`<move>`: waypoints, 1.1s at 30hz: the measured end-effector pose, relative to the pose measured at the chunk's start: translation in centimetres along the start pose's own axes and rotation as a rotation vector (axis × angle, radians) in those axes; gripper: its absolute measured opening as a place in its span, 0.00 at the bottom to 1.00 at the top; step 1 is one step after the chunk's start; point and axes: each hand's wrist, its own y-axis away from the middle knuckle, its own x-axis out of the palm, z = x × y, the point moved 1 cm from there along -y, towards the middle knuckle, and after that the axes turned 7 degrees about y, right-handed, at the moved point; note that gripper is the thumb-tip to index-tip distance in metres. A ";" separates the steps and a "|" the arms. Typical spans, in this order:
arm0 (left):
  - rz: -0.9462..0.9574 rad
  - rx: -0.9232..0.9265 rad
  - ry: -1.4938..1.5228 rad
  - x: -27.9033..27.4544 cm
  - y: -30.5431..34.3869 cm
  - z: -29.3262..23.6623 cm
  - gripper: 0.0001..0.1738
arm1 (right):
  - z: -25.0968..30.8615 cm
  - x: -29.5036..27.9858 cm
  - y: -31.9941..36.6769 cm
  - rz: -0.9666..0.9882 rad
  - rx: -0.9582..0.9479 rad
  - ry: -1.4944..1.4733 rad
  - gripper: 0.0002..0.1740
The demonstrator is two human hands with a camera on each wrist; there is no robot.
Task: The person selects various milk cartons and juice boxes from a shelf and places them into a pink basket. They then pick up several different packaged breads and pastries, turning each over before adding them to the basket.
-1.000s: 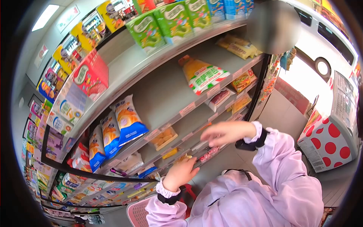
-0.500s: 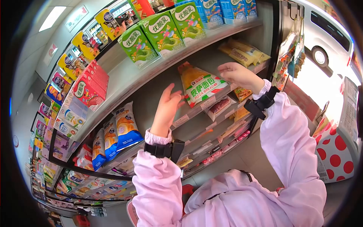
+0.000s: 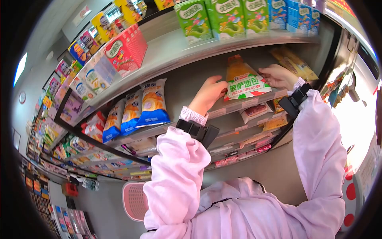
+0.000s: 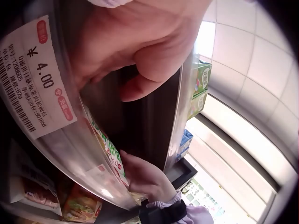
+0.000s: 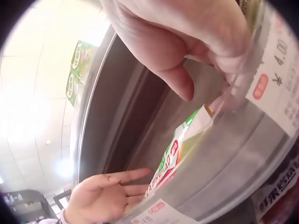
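Bag [image 3: 244, 83] looks light, soft, crinkly: side edges are the hold. Right hand [image 3: 278, 75] pinches one; left hand [image 3: 209, 93] touches the other, fingers straight, together.

a person in a pink jacket is holding both hands up at a bread bag [image 3: 244, 81] that is leaning upright on a grey shelf [image 3: 234, 106]. the left hand [image 3: 207, 95] is touching the bag's left edge, and the right hand [image 3: 278, 75] is holding its upper right edge. a black strap [image 3: 197, 132] is sitting on the left wrist. yellow packets [image 3: 295, 63] are lying just beside the right hand. green cartons [image 3: 225, 16] and blue cartons [image 3: 296, 16] are standing on the shelf above, with a red box [image 3: 125, 49] further left. snack bags [image 3: 153, 103] are leaning well left of the left hand. a pink basket [image 3: 135, 201] is showing below the left arm.
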 end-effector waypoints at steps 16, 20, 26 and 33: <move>-0.046 0.066 -0.101 -1.5 0.2 0.4 0.33 | -0.4 2.3 0.7 -0.030 -0.092 0.091 0.18; -0.053 0.034 -0.010 -1.1 1.1 -0.1 0.32 | -0.2 3.1 1.3 0.026 -0.132 0.119 0.21; 0.004 0.145 0.263 -1.6 2.8 0.1 0.32 | 0.4 6.8 5.5 -0.038 -0.402 0.269 0.22; 0.021 0.157 0.357 -3.1 9.2 0.1 0.31 | -2.0 11.5 9.4 0.017 -0.543 0.120 0.24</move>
